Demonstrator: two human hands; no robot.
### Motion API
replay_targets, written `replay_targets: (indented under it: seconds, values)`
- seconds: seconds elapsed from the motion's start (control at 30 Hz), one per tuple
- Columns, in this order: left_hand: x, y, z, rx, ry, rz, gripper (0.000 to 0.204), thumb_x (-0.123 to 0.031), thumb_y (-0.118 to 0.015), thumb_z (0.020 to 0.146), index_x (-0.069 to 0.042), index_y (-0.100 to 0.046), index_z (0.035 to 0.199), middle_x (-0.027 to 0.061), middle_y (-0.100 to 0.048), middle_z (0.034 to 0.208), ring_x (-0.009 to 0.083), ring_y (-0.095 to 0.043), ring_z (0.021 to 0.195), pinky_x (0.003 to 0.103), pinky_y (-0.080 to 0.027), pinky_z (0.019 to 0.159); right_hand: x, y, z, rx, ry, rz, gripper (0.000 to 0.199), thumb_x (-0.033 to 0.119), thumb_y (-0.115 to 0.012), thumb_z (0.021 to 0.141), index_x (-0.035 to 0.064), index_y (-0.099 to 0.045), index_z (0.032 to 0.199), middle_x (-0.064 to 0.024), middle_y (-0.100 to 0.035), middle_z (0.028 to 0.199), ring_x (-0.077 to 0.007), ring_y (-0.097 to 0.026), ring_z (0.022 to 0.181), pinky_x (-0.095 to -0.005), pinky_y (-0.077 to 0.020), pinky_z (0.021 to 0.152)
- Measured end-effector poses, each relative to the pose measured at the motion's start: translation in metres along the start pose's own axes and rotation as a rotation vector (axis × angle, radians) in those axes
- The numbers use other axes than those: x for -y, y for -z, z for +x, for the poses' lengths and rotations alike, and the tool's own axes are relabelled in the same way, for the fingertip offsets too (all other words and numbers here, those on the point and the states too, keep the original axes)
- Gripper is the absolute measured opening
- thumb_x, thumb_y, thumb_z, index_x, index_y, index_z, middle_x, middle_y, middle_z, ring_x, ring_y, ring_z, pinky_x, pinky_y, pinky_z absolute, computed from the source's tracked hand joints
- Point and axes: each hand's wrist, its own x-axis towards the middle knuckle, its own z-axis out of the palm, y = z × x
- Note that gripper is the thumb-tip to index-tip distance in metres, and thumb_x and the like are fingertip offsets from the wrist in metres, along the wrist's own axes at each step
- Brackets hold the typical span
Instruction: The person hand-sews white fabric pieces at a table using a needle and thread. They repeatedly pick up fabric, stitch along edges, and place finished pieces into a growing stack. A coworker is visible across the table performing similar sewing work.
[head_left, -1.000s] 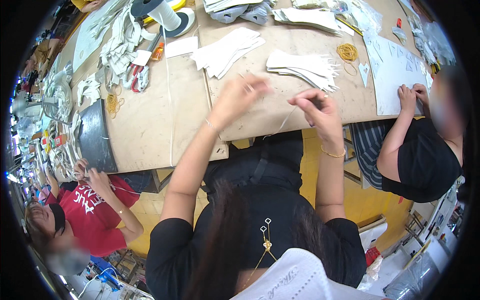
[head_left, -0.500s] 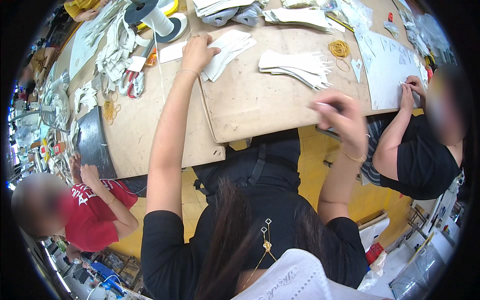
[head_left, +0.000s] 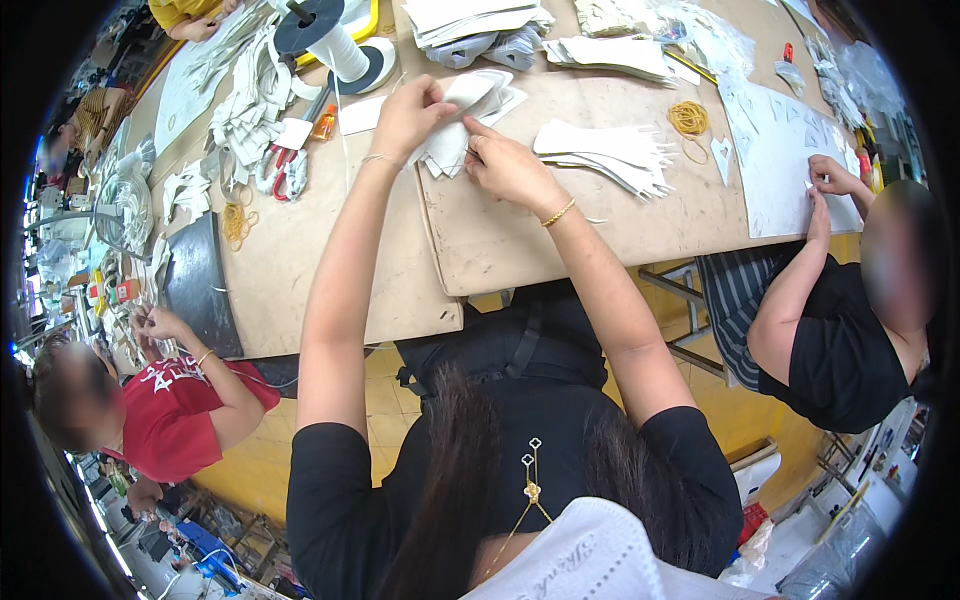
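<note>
Tan board makes up the worktable (head_left: pixel 310 270), a dark mat (head_left: pixel 203 290) lying at its left. Beyond the hands, to the left, stands a spool of white cord (head_left: pixel 342 52). Next in size comes the pile of flat white pieces (head_left: pixel 492 92), at the far side of the person's reach, its upper pieces seeming to curl up. Its long axis slants from near left to far right, so it lies to the right of the left hand (head_left: pixel 408 118) and beyond the right hand (head_left: pixel 508 168); both are about equally near. The left fingers bend toward the thumb at its left side (whether they pinch a piece, I cannot tell). The right index finger reaches to its near edge, the grip likewise unclear. A separate white fan of pieces (head_left: pixel 600 150) lies right of it, then small yellow rubber bands (head_left: pixel 688 118).
</note>
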Motion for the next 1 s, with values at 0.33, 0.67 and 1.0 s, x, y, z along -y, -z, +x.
replay_targets:
  seconds: [0.33, 0.67, 1.0]
  values:
    - [-0.055, 0.093, -0.078, -0.040, -0.039, -0.500, 0.021, -0.013, -0.076, 0.090, -0.001, -0.066, 0.104, 0.0033, -0.071, 0.091, 0.0085, -0.064, 0.081, 0.022, -0.051, 0.073, 0.003, 0.037, -0.013, 0.057, -0.143, 0.633, 0.016, 0.015, -0.064, 0.096, 0.0005, -0.065, 0.103, -0.0106, -0.067, 0.116, -0.0126, -0.064, 0.058, -0.0270, -0.0494, 0.050]
    - [-0.054, -0.067, -0.162, 0.048, -0.495, 0.340, 0.032, -0.027, -0.075, 0.086, -0.010, -0.068, 0.113, 0.0086, -0.063, 0.115, 0.0264, -0.057, 0.113, 0.044, -0.036, 0.098, -0.021, 0.171, -0.216, -0.419, -0.183, 0.890, 0.015, 0.009, -0.071, 0.093, -0.0022, -0.065, 0.101, -0.0064, -0.065, 0.080, -0.0060, -0.057, 0.050, -0.0165, -0.0366, 0.040]
    - [-0.029, -0.089, -0.221, -0.018, -0.473, 0.353, 0.040, -0.024, -0.071, 0.090, -0.006, -0.065, 0.126, 0.0117, -0.058, 0.138, 0.0299, -0.050, 0.133, 0.051, -0.036, 0.109, -0.025, 0.064, -0.136, 0.132, -0.528, 0.628, 0.022, 0.022, -0.072, 0.092, 0.0011, -0.071, 0.099, -0.0008, -0.068, 0.076, -0.0050, -0.063, 0.057, -0.0192, -0.0417, 0.046]
